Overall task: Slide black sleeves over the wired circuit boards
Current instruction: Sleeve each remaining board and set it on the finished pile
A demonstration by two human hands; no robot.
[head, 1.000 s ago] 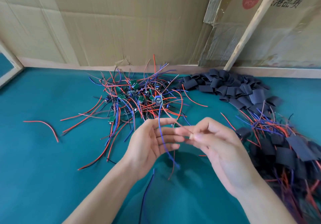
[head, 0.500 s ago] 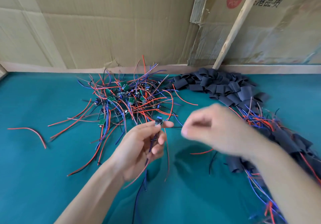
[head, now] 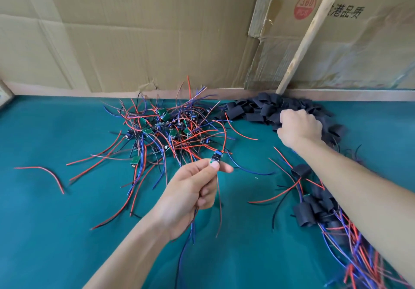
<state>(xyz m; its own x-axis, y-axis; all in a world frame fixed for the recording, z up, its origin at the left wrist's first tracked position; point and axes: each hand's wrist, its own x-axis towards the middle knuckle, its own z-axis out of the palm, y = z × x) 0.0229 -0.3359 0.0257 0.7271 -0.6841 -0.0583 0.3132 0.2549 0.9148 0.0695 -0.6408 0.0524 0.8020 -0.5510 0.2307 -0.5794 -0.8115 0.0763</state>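
My left hand (head: pixel 193 190) pinches a small wired circuit board (head: pixel 217 155) between thumb and forefinger, its red and blue wires hanging down through the palm. My right hand (head: pixel 299 127) reaches far right into the pile of black sleeves (head: pixel 253 111) by the back wall, fingers curled down among them; whether it holds a sleeve is hidden. A tangle of bare wired circuit boards (head: pixel 166 129) lies at the table's middle back.
A heap of sleeved boards (head: pixel 314 208) with red and blue wires runs along the right under my right forearm. A loose red wire (head: pixel 45 172) lies at the left. Cardboard walls (head: pixel 157 30) and a leaning wooden stick (head: pixel 307 32) close the back of the teal table (head: pixel 67 232).
My right hand left the left hand and swung right and back into the black sleeve pile. My left hand keeps the board, now raised slightly.
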